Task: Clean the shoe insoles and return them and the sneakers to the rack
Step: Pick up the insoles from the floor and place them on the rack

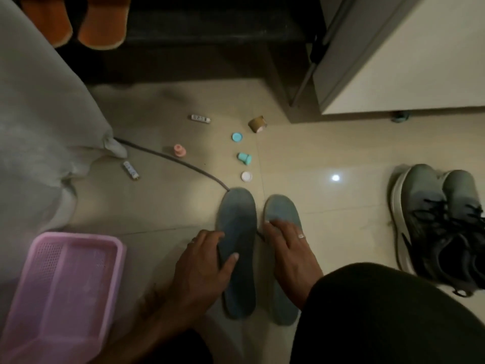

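Floor [328, 153]: insoles [237, 222] under both hands [202, 266].

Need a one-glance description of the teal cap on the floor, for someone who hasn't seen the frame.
Start at the two blue insoles lying side by side on the tiled floor. A short line of small bits runs away from their toes: white cap, teal stopper, then the teal cap. It is the flat round teal disc, nearest the brown tape roll.

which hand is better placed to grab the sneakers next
Right. The sneakers sit on the floor to the right, nearer the right hand; the left hand would have to cross over both insoles.
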